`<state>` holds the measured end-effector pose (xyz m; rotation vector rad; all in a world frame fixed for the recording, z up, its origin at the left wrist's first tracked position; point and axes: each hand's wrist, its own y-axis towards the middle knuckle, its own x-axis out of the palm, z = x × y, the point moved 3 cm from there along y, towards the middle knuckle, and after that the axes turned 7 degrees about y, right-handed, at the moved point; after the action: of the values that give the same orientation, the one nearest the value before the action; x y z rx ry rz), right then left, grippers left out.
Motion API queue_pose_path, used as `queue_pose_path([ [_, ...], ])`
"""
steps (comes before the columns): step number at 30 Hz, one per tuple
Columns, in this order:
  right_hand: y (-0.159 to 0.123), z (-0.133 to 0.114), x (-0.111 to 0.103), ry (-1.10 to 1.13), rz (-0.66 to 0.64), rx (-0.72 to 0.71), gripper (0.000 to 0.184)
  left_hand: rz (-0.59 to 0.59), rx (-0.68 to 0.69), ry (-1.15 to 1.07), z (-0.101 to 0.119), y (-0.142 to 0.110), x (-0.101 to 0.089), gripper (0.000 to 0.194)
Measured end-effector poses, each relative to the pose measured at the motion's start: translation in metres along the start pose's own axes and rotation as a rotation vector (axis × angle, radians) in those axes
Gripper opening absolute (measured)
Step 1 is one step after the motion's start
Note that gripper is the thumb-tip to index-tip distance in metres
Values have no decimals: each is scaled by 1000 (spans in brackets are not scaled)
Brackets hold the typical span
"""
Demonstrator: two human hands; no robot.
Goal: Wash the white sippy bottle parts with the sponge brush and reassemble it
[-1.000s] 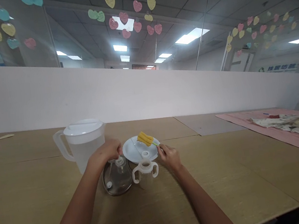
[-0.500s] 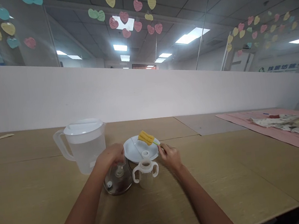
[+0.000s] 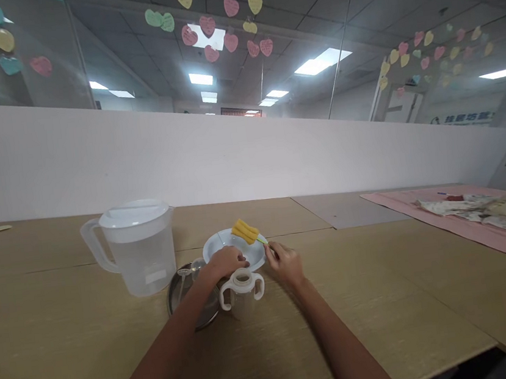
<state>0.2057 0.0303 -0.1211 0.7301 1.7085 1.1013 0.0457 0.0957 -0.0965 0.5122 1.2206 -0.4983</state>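
Note:
In my right hand (image 3: 285,263) is the thin green handle of a yellow sponge brush (image 3: 245,231), its head over the white bowl (image 3: 258,261). My left hand (image 3: 226,261) reaches into the near side of that bowl, fingers bent down and closed; what they hold, if anything, is hidden. Just below stands a clear baby bottle (image 3: 243,301) with a white two-handled collar (image 3: 242,279), its mouth open and upward. Left of it, partly under my left forearm, lies a round metal tray (image 3: 174,300) with clear pieces on it.
A lidded clear pitcher (image 3: 143,252) of water stands left of the tray. Far right, a pink cloth (image 3: 445,215) carries rumpled fabric. A white wall (image 3: 231,161) closes off the back of the wooden table (image 3: 386,296).
My left hand has moved right, from above the metal tray into the bowl, covering where a small white part lay. My right hand keeps the brush nearly in place.

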Motion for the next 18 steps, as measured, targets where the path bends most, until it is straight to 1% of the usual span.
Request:
queue_pose_path([
  [4,-1,0,1,3,2,7,31,-9,3,7,-6,3,2,21],
  [7,-1,1,2,3,7,4,30,-18,29,-17,-5,2,1,16],
  [9,-1,1,2,0,13,-2,30,5,41,-36,-3,0,-3,14],
  [12,-1,1,1,6,19,7,29,110,37,-70,-1,-4,-19,17],
  [16,-1,1,-2,45,54,53,28,294,-16,-136,-3,-14,-51,34],
  [18,-1,0,-3,74,72,57,28,371,-41,-247,-5,-19,-66,41],
])
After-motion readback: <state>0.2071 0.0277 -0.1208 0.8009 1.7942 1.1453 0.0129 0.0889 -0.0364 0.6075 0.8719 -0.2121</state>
